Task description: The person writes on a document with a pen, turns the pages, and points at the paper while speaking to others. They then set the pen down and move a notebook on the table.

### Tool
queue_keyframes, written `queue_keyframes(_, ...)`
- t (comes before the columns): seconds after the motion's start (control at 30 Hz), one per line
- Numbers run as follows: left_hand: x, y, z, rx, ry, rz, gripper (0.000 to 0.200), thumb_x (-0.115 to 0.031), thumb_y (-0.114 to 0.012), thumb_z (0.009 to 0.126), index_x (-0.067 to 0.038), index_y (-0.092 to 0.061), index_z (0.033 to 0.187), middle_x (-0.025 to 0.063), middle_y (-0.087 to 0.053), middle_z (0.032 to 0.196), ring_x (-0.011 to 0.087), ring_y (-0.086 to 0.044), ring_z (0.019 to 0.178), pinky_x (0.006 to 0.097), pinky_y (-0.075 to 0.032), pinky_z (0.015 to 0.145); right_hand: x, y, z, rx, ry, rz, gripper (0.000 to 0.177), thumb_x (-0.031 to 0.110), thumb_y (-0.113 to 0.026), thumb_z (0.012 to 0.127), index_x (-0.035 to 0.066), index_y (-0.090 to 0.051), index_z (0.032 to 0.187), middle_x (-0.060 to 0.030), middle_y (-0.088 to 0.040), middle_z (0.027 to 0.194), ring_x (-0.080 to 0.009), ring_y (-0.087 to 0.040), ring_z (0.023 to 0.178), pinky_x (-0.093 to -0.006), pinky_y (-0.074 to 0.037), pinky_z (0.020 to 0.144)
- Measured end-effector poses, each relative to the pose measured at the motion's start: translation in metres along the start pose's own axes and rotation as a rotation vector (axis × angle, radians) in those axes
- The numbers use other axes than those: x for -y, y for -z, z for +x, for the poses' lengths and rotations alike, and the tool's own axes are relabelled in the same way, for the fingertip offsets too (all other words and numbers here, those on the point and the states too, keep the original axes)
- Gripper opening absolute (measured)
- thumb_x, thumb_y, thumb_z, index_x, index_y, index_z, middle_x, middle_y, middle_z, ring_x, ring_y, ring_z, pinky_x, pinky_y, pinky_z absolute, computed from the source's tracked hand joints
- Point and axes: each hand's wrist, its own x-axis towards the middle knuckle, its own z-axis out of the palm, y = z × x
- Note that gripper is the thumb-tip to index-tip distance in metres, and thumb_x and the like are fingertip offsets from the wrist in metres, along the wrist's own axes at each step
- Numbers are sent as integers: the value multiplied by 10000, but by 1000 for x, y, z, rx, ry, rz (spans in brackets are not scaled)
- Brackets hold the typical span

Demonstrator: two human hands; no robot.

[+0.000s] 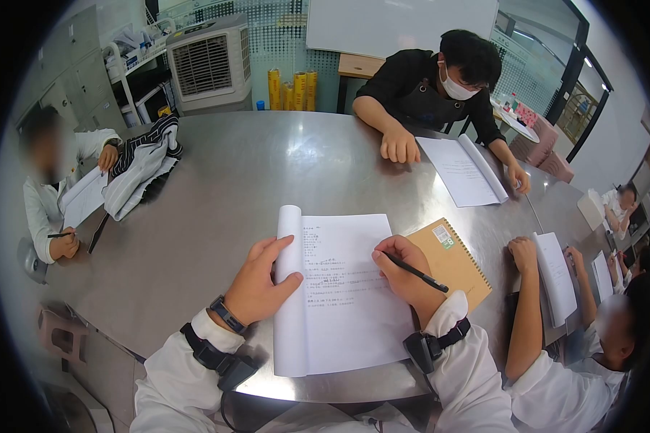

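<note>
A stack of printed paper (347,310) lies in front of me on the metal table, its left pages curled over into a roll (289,346). My left hand (256,285) holds that roll, thumb and index finger laid across it. In my right hand (404,274) is a black pen (416,272), pinched between the fingers and slanting down to the right. This hand rests on the right side of the sheet. Under its right edge lies a brown spiral notebook (451,260) with a small label. Both my wrists wear black straps.
The shiny metal table (217,216) stretches ahead. A masked person (430,94) sits across with papers (462,169). At left another person holds a pen beside a striped cloth (141,166). More people with papers (556,274) sit close on my right. An air cooler (209,65) stands behind.
</note>
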Motion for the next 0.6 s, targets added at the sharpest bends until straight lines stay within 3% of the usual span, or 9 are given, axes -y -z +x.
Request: queue_keyframes(0.6,1,1,0,-1,-15,-5,659,-165,-729,930,-75,-487,1537,197,-443,1496,304,-575,1225,378,-536,979,-2,-1,1,-13,8,8,128,154,-693,1002,40,-641,1027,8,-652,842,-79,-591,710,-236,-482,643)
